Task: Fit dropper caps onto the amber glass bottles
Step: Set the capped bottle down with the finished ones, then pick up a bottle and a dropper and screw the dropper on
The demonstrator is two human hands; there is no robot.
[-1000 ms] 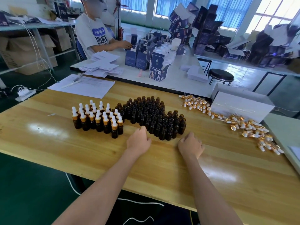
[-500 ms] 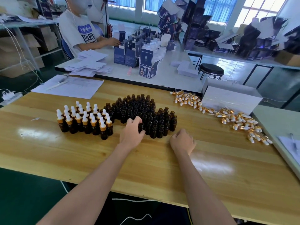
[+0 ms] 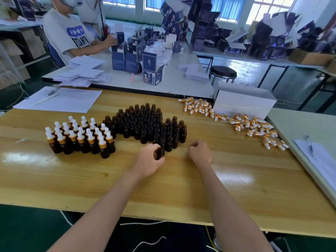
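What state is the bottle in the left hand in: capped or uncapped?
Uncapped: the amber bottle gripped by the left hand carries no gold collar or white bulb, unlike the capped bottles.
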